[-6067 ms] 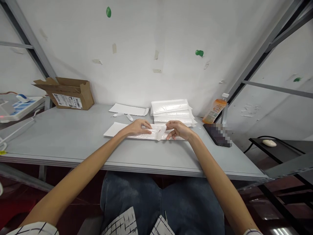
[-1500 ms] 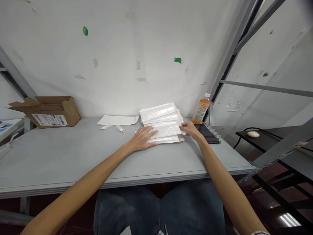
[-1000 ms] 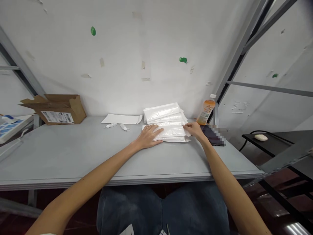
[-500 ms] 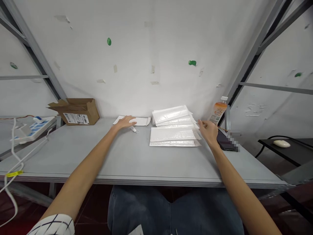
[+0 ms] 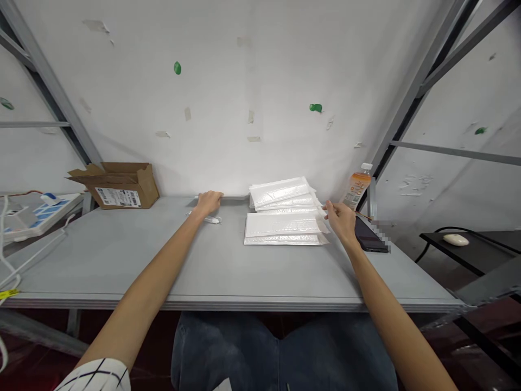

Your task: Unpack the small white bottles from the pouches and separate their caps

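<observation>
At the back of the table, my left hand [image 5: 209, 203] curls its fingers over a white padded mailer [image 5: 236, 197], which shows almost edge-on as a thin strip by the wall. Just below that hand lies a small white item with a thin loop [image 5: 212, 220], partly hidden by the wrist. To the right, several white bubble mailers [image 5: 284, 224] lie overlapped in a fanned pile. My right hand [image 5: 342, 220] is closed in a pinch at the pile's right edge. A thin brownish stick shows behind its knuckles; what the fingertips hold is not clear.
An opened cardboard box [image 5: 122, 187] stands at the back left, near a power strip [image 5: 49, 212] with white cables. Behind my right hand are an orange-labelled bottle [image 5: 357, 187] and a dark phone [image 5: 369, 237]. A white mouse [image 5: 456, 239] sits on a black shelf at right.
The mailer under my left hand went from lying flat to tilted edge-on, and the fingers closed over it. The small white item shows further left. My right hand stays by the pile.
</observation>
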A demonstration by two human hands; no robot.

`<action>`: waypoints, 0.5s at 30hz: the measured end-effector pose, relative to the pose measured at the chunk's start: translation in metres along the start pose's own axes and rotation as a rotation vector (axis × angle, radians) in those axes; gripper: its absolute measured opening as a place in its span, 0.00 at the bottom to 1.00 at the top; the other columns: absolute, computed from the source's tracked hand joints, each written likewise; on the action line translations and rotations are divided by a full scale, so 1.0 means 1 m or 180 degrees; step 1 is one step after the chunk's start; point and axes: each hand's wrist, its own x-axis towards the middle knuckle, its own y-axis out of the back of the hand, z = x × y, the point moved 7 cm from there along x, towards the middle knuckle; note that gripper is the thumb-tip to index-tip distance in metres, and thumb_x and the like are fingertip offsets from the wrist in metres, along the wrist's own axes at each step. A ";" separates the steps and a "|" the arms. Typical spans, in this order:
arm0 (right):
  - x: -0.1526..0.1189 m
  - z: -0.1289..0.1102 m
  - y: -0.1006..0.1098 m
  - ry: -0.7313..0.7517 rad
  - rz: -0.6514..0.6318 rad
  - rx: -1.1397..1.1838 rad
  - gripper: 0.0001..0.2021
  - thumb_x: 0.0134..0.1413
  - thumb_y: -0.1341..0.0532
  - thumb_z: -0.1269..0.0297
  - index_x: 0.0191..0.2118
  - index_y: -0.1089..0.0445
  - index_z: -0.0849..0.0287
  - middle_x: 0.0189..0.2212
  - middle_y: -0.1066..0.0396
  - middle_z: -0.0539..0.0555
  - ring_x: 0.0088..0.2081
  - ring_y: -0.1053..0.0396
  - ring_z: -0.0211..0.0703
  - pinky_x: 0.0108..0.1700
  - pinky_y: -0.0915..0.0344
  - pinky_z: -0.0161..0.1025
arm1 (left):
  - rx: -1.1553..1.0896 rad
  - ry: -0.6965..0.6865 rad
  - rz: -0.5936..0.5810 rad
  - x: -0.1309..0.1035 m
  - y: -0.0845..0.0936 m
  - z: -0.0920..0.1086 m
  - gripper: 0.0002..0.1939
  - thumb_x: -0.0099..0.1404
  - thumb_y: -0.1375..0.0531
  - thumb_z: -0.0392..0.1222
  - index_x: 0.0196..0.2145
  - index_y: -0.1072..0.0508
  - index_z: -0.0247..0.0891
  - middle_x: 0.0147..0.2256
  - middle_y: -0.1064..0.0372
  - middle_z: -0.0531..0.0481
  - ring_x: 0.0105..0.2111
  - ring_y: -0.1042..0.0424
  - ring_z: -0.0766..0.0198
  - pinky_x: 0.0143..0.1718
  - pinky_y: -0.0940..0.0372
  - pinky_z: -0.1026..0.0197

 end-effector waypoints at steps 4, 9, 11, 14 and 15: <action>-0.001 -0.001 0.001 -0.0010 -0.0074 0.0072 0.33 0.60 0.54 0.39 0.32 0.22 0.62 0.23 0.26 0.58 0.29 0.28 0.47 0.39 0.39 0.41 | -0.0104 0.0052 0.0988 -0.007 0.050 -0.008 0.24 0.69 0.57 0.37 0.55 0.28 0.37 0.49 0.26 0.36 0.49 0.28 0.47 0.47 0.39 0.48; -0.004 -0.004 0.000 0.0024 0.0014 0.0069 0.31 0.60 0.52 0.41 0.32 0.22 0.62 0.25 0.26 0.58 0.29 0.28 0.47 0.40 0.38 0.42 | -0.0389 -0.0209 0.1917 -0.052 0.109 -0.033 0.22 0.69 0.56 0.36 0.54 0.29 0.35 0.55 0.30 0.38 0.55 0.33 0.49 0.53 0.40 0.50; -0.006 -0.010 -0.002 0.0102 0.0116 0.0065 0.29 0.60 0.51 0.43 0.32 0.23 0.62 0.28 0.25 0.59 0.30 0.28 0.47 0.40 0.38 0.42 | -0.0376 -0.0506 0.1865 -0.080 0.112 -0.039 0.22 0.68 0.55 0.36 0.53 0.28 0.37 0.55 0.30 0.41 0.56 0.33 0.50 0.54 0.39 0.50; -0.013 -0.035 -0.010 0.0399 0.0196 0.0111 0.25 0.60 0.49 0.47 0.31 0.24 0.62 0.32 0.24 0.59 0.30 0.29 0.45 0.39 0.39 0.40 | -0.0283 -0.0746 0.1528 -0.125 0.093 -0.053 0.23 0.66 0.54 0.35 0.52 0.27 0.38 0.52 0.28 0.42 0.54 0.31 0.50 0.53 0.37 0.50; -0.018 -0.048 -0.016 0.0540 0.0165 0.0130 0.23 0.61 0.49 0.49 0.31 0.25 0.62 0.33 0.24 0.59 0.30 0.29 0.44 0.38 0.39 0.39 | -0.0280 -0.0762 0.1431 -0.139 0.084 -0.061 0.23 0.65 0.54 0.35 0.53 0.27 0.39 0.52 0.28 0.43 0.54 0.30 0.50 0.53 0.37 0.49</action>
